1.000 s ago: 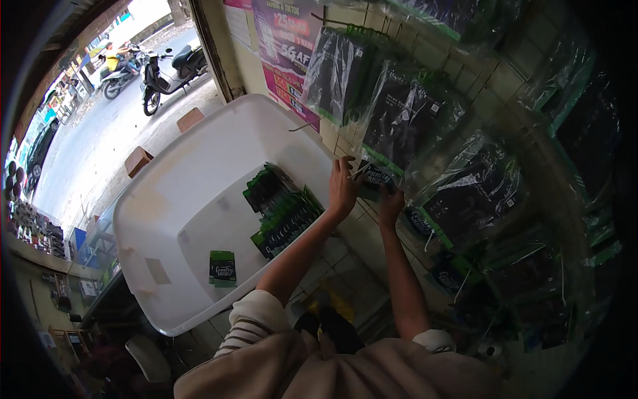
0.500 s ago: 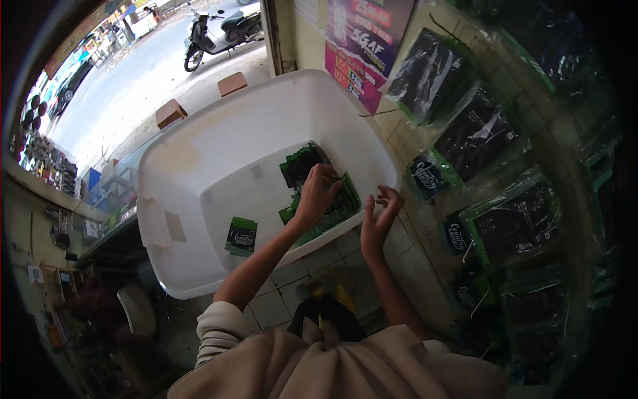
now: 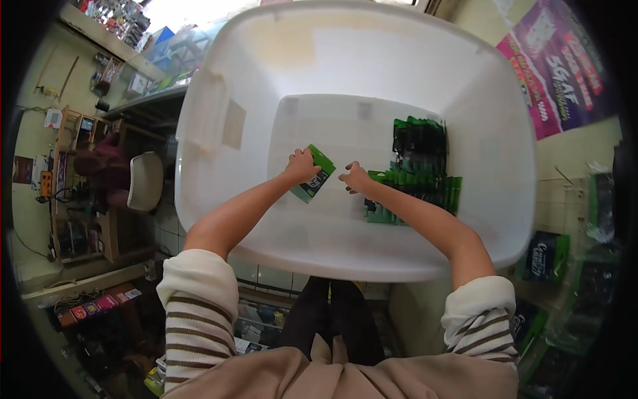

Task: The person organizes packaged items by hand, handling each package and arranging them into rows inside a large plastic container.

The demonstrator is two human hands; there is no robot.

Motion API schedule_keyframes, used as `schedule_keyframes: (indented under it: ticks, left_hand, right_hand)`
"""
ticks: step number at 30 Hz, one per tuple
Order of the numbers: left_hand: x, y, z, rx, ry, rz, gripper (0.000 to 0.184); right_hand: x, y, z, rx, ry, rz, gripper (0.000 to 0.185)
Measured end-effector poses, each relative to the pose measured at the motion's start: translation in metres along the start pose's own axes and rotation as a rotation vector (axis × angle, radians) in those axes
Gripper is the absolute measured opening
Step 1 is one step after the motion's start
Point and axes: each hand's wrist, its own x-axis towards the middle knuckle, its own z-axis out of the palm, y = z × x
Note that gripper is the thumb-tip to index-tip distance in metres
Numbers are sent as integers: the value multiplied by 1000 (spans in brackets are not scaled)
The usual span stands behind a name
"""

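Observation:
A large white plastic tub [image 3: 372, 249] stands in front of me. Over its floor, my left hand [image 3: 302, 166] is closed on the upper edge of a flat green-and-black packet [image 3: 319, 182] with white lettering, held tilted. A second packet's edge seems to show beneath it, but I cannot tell how many are there. Just right of it, my right hand [image 3: 357, 179] holds nothing, its fingers bent and apart. Two rows of upright green packets [image 3: 425, 189] and black-and-green packets [image 3: 420, 143] stand at the tub's right side, the nearer row partly behind my right forearm.
Plastic-wrapped packages [image 3: 546, 256] hang on the right wall, below a purple poster [image 3: 565, 73]. At the left are a white chair [image 3: 145, 181], a wooden shelf [image 3: 86, 219] and a glass display case [image 3: 159, 73]. The tub's high walls surround both hands.
My view has turned and come closer to the tub. My left hand has left the packet rows and now grips the packet at the left. My right hand has moved from the rim into the tub.

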Motion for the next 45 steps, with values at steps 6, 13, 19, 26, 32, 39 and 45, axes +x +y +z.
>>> schedule_keyframes:
  ticks: [6,13,19,26,32,39,45]
  left_hand:
    - [36,-50,49,275,-164,10,64]
    - [54,-62,66,204,-150,-94,67]
    - [48,-44,50,-51,-317,46,46]
    - [-6,44,-17,-455,-172,115,29]
    - [-85,166,-71,-781,-53,545,25]
    - [-191,307,-46,-926,-139,958,45]
    - [-222,351,16,-851,-283,1066,59]
  right_hand:
    - [63,21,62,195,-69,183,59]
    - [120,41,95,312,60,253,54]
    - [109,43,82,328,116,263,48]
    - [11,15,1,546,246,63,49]
    - [-175,-18,-77,875,539,-407,36]
    - [-338,45,-98,915,1241,-778,26]
    - [-356,121,-88,869,1560,-631,25]
